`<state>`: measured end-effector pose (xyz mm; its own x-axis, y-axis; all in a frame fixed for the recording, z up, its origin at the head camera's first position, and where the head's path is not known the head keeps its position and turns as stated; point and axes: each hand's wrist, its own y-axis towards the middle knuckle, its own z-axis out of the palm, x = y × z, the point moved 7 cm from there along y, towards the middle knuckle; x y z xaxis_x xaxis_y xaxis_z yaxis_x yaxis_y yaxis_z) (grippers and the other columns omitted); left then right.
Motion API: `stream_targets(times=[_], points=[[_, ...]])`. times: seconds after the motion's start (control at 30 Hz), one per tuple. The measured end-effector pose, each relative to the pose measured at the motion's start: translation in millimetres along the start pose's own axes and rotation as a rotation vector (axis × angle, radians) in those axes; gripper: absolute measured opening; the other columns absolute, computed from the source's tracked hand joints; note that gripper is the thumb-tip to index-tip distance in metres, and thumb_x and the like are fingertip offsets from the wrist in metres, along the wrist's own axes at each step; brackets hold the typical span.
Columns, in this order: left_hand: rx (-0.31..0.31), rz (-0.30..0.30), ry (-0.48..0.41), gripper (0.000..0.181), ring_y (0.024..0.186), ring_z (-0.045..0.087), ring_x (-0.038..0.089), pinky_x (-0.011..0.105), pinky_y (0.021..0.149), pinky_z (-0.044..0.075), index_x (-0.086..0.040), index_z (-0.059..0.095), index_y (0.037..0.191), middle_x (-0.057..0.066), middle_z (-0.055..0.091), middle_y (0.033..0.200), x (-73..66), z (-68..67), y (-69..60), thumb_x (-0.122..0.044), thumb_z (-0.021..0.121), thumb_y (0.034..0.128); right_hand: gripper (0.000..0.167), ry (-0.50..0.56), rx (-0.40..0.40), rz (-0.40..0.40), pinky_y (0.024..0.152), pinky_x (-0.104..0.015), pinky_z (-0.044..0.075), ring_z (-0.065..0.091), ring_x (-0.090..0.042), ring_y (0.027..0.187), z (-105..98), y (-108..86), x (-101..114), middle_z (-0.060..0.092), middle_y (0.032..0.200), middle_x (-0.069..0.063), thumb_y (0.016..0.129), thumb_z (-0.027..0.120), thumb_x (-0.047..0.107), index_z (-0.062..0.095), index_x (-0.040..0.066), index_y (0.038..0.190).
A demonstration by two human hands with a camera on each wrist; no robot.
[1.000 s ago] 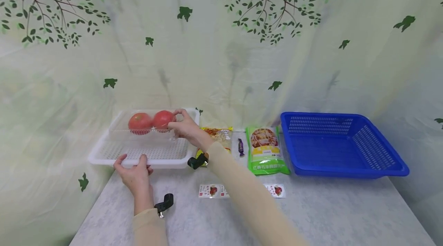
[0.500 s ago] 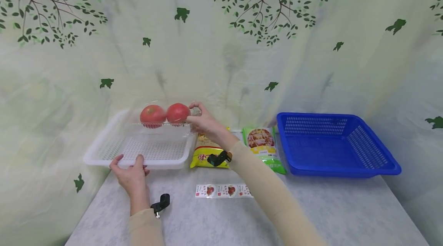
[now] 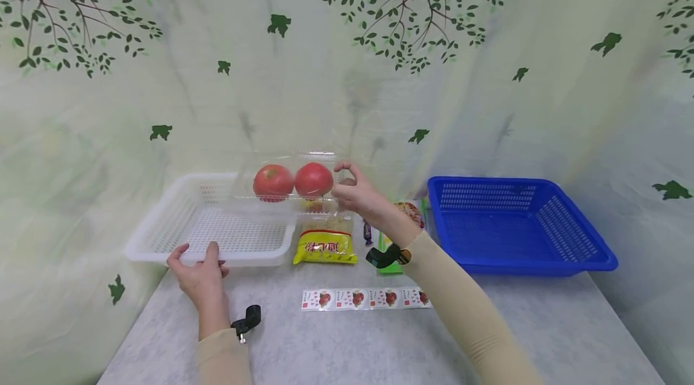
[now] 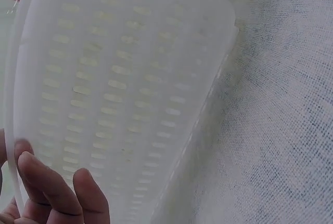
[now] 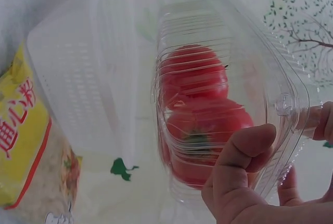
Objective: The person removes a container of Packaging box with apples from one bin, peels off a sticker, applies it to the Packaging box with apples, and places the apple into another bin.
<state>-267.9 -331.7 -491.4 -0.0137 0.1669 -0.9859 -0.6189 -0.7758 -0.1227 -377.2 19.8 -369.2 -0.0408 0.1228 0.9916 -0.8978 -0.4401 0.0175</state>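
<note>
My right hand (image 3: 360, 195) pinches the right end of a clear plastic clamshell box (image 5: 179, 31) by its rim. Inside lie two red tomatoes (image 3: 273, 182), side by side. The box is held up in the air, above the right part of the white basket (image 3: 154, 234) and the yellow food bag. My left hand (image 3: 200, 273) grips the near rim of the white basket, thumb on one side and fingers on the other. In the left wrist view its curled fingers (image 4: 52, 182) lie against the basket's slotted wall.
Right of the white basket lie a yellow food bag (image 3: 325, 246), a small purple-wrapped candy (image 3: 367, 232) and a green food bag (image 3: 390, 264), partly behind my right arm. A blue basket (image 3: 520, 267) stands at the right. A strip of tomato-printed labels (image 3: 347, 299) lies in front.
My right hand has carried the box of tomatoes to the right and slightly up, from over the white basket toward the yellow bag. The left hand keeps its grip on the rim.
</note>
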Motion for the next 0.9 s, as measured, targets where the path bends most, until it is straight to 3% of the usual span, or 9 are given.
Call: stream_targets(times=[0.13,0.3,0.5,0.6,0.67,0.73,0.8,0.9], points=[[-0.033,0.009,0.095,0.044,0.040,0.050,0.006,0.018,0.043,0.046,-0.037,0.049,0.127,-0.012,0.054,0.058,-3.2,-9.9,0.0,-0.036,0.078,0.0939,0.052,-0.010,-0.019,0.006,0.068,-0.027,0.046,0.044,-0.012,0.065,-13,-16.6,-2,0.051,0.079,0.004,0.093,0.058,0.001,0.037,0.016,0.138],[-0.062,0.050,0.150,0.036,0.037,0.047,0.007,0.020,0.042,0.041,-0.037,0.053,0.121,-0.014,0.051,0.053,-15.0,-16.3,-1.2,-0.042,0.076,0.0938,0.047,-0.008,-0.047,0.012,0.069,-0.027,0.042,0.044,-0.015,0.069,-28,-37.3,-4,0.047,0.080,0.003,0.093,0.057,0.002,0.040,0.022,0.133],[-0.047,0.062,0.314,0.024,0.046,0.050,0.002,0.022,0.050,0.040,-0.038,0.058,0.108,-0.020,0.053,0.056,-27.5,-15.5,-5.0,-0.051,0.071,0.0939,0.045,-0.015,-0.062,0.035,0.075,-0.028,0.046,0.049,-0.018,0.084,-42,-63.5,-10,0.049,0.087,0.002,0.095,0.059,0.005,0.042,0.030,0.128],[-0.016,0.053,0.367,0.020,0.043,0.050,0.003,0.023,0.048,0.039,-0.037,0.057,0.101,-0.022,0.054,0.051,-31.6,-12.4,-9.0,-0.054,0.067,0.0956,0.045,-0.009,-0.069,0.045,0.072,-0.027,0.048,0.048,-0.017,0.083,-47,-77.0,-15,0.049,0.088,0.002,0.095,0.059,0.004,0.042,0.029,0.129],[0.041,0.052,0.373,0.021,0.042,0.048,0.005,0.024,0.046,0.037,-0.035,0.057,0.102,-0.019,0.056,0.048,-37.3,-4.8,-14.7,-0.055,0.065,0.0977,0.046,-0.008,-0.077,0.047,0.069,-0.027,0.049,0.048,-0.017,0.080,-49,-86.1,-17,0.049,0.089,0.002,0.095,0.058,0.003,0.042,0.027,0.131],[0.141,0.059,0.377,0.025,0.043,0.049,0.007,0.024,0.047,0.039,-0.033,0.059,0.109,-0.017,0.060,0.052,-45.7,8.8,-24.1,-0.056,0.062,0.1000,0.047,-0.005,-0.077,0.047,0.067,-0.026,0.049,0.047,-0.017,0.079,-51,-94.5,-20,0.049,0.091,0.001,0.094,0.057,0.002,0.042,0.025,0.132],[0.287,0.090,0.388,0.032,0.048,0.054,0.009,0.023,0.051,0.044,-0.030,0.058,0.123,-0.012,0.066,0.060,-56.1,28.5,-39.2,-0.055,0.060,0.1030,0.048,-0.010,-0.076,0.046,0.066,-0.026,0.049,0.047,-0.017,0.079,-53,-103.3,-23,0.048,0.093,0.000,0.093,0.056,0.001,0.042,0.024,0.132],[0.571,0.156,0.444,0.048,0.061,0.063,0.015,0.027,0.059,0.053,-0.030,0.048,0.146,0.000,0.073,0.081,-67.3,63.2,-70.3,-0.055,0.056,0.1065,0.049,-0.023,-0.070,0.054,0.066,-0.027,0.047,0.048,-0.017,0.081,-58,-116.2,-29,0.046,0.098,-0.002,0.092,0.054,-0.001,0.041,0.024,0.132]])
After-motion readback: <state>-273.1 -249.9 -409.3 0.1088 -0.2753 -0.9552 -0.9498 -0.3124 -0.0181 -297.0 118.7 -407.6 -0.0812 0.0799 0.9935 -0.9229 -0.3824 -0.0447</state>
